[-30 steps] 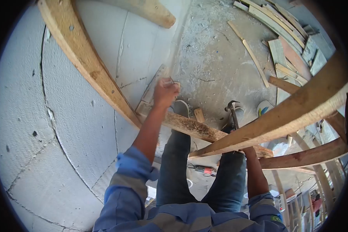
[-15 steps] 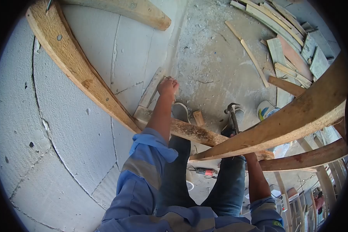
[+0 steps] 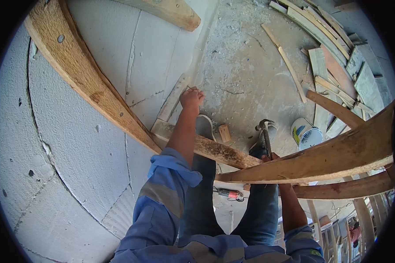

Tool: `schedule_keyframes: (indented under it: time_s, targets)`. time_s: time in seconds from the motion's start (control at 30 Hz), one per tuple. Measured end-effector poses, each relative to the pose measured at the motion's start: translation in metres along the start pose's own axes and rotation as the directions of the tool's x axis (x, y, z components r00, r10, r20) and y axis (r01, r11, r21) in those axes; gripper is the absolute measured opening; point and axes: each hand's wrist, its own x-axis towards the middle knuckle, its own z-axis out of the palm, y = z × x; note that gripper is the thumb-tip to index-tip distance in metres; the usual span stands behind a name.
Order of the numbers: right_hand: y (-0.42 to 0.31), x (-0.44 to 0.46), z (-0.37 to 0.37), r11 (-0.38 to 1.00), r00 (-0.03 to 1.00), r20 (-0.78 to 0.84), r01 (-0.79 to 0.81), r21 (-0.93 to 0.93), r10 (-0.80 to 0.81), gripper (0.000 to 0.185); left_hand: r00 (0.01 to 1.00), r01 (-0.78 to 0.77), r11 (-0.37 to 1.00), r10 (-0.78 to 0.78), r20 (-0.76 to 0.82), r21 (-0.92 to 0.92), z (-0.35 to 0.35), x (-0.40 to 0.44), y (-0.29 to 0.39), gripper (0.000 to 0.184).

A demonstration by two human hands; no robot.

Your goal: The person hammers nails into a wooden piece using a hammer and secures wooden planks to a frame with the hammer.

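My left hand (image 3: 192, 97) is closed, fingers curled together, close to the end of a narrow pale board (image 3: 173, 98) along the foot of the wall. Something thin shows by its fingertips, too small to name. Behind a long wooden beam (image 3: 311, 165), my right hand (image 3: 271, 157) is partly hidden and grips a claw hammer (image 3: 266, 131), head pointing away from me above my shoe. Under my left forearm runs a stained timber (image 3: 224, 151), crossing in front of my legs.
A pale block wall (image 3: 83, 131) with a leaning timber (image 3: 87, 83) rises on the left. A white bucket (image 3: 309, 136) stands right of the hammer. Loose planks (image 3: 320, 65) pile up at the far right. A red power tool (image 3: 229, 193) lies on the floor behind the beams.
The view has tilted slightly, so the right-hand beam sits lower and more of the bucket shows. Both hands stay almost where they were, the hammer still gripped.
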Motion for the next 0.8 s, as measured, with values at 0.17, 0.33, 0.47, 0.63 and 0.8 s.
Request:
schedule_keyframes:
  time_s: [0.17, 0.33, 0.47, 0.63, 0.8]
  targets:
    - [0.006, 0.006, 0.02, 0.92, 0.934, -0.055, 0.337, -0.199, -0.354, 0.027, 0.999, -0.017, 1.0, 0.017, -0.027, 0.005, 0.0, 0.002, -0.004, 0.025]
    - [0.001, 0.004, 0.026, 0.584, 0.826, 0.088, 0.465, -0.665, -0.557, 0.032, 0.997, -0.056, 0.992, 0.05, -0.054, -0.113, 0.004, 0.002, -0.004, 0.018]
    - [-0.03, -0.015, 0.05, 0.61, 0.933, -0.079, 0.165, -0.775, -0.352, 0.033, 0.996, -0.072, 0.971, 0.056, -0.074, -0.228, 0.005, 0.011, -0.008, 0.017]
    - [-0.002, 0.006, 0.021, 0.688, 0.924, 0.026, 0.303, -0.659, -0.381, 0.031, 0.997, -0.069, 0.986, 0.064, -0.041, -0.154, -0.001, 0.014, -0.012, 0.02]
    - [0.06, 0.036, -0.057, 0.88, 0.923, 0.329, 0.021, 0.475, -0.199, 0.051, 0.931, 0.092, 0.906, -0.226, 0.287, 0.414, 0.014, -0.027, -0.011, 0.017]
